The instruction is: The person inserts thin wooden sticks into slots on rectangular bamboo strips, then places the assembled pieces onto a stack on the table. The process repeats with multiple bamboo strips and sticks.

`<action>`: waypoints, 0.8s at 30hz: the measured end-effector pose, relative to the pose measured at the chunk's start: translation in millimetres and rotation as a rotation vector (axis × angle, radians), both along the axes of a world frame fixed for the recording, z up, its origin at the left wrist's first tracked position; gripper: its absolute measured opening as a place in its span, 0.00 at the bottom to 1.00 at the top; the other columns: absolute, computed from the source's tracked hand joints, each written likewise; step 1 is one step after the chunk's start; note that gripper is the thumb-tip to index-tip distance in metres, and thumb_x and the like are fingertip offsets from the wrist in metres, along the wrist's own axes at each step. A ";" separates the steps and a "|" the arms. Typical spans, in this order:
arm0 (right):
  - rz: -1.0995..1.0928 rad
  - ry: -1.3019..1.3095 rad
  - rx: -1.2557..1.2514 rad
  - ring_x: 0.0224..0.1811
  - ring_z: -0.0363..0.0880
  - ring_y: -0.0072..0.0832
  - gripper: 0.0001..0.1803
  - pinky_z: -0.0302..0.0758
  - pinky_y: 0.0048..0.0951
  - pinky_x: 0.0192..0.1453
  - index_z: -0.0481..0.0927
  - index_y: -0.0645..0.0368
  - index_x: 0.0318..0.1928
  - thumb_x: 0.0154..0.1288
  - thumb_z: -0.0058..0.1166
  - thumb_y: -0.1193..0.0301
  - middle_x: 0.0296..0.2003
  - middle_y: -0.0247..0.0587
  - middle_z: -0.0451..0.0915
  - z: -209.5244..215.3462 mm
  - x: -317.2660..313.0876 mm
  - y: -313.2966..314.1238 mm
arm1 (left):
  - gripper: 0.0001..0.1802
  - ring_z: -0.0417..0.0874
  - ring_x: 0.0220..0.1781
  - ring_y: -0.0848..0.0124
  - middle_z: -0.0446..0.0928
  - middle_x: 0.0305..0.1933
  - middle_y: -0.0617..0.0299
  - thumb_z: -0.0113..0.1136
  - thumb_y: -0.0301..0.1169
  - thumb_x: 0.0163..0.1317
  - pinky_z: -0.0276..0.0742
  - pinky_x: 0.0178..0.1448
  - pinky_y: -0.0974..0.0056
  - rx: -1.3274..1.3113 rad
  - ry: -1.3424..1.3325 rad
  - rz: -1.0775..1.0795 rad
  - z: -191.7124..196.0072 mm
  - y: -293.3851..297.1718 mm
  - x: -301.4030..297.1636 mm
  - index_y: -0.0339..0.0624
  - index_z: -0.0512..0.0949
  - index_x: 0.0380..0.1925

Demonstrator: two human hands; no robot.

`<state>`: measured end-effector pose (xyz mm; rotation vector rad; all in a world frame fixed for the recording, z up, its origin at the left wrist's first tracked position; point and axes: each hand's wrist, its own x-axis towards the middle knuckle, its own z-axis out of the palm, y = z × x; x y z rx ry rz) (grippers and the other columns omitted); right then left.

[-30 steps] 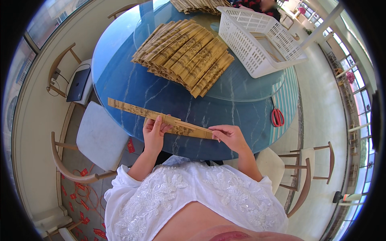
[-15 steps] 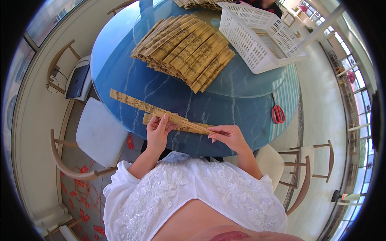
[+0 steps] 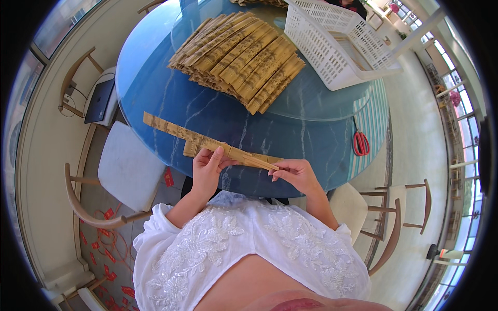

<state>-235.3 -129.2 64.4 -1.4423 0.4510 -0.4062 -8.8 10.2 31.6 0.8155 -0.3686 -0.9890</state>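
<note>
A long tan folding fan (image 3: 179, 131) with dark printed patterns slants over the table's near edge. My left hand (image 3: 207, 168) grips it around the middle, thumb on top. My right hand (image 3: 294, 173) pinches its narrow stick end between thumb and fingertips. Beneath it, a second folded tan strip (image 3: 190, 150) lies on the blue table, partly covered by the fan and my left hand. Farther off, a large pile of similar folded patterned strips (image 3: 238, 57) lies fanned out on the glass turntable.
A white perforated plastic basket (image 3: 316, 52) stands at the far right of the round blue marbled table (image 3: 155, 93). Red-handled scissors (image 3: 360, 143) lie on a striped cloth (image 3: 374, 122) at the right edge. Chairs (image 3: 127, 168) surround the table; one holds a dark laptop (image 3: 99, 101).
Both hands have shifted slightly to the right with the fan still between them. The view has tilted a little, so the table sits slightly higher.
</note>
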 end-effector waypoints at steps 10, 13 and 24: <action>0.023 -0.005 -0.002 0.39 0.85 0.29 0.12 0.82 0.28 0.47 0.83 0.71 0.48 0.65 0.58 0.85 0.41 0.50 0.86 2.5 -1.2 -0.7 | 0.12 0.87 0.35 0.65 0.85 0.36 0.53 0.57 0.31 0.73 0.83 0.43 0.62 0.002 -0.199 -0.085 -5.0 2.6 3.3 0.31 0.79 0.43; 0.049 -0.020 0.000 0.41 0.85 0.26 0.12 0.82 0.24 0.48 0.84 0.70 0.49 0.66 0.58 0.84 0.42 0.45 0.86 4.0 -2.0 -1.0 | 0.12 0.85 0.33 0.68 0.85 0.35 0.53 0.57 0.32 0.73 0.82 0.41 0.64 -0.006 -0.218 -0.090 -5.7 3.7 3.9 0.32 0.80 0.43; 0.057 -0.017 -0.234 0.38 0.86 0.23 0.12 0.81 0.21 0.45 0.85 0.66 0.49 0.65 0.60 0.82 0.40 0.39 0.87 6.7 6.7 5.5 | 0.11 0.83 0.29 0.69 0.84 0.32 0.55 0.60 0.32 0.71 0.79 0.35 0.66 -0.018 -0.270 -0.253 -4.1 5.9 -12.7 0.33 0.82 0.42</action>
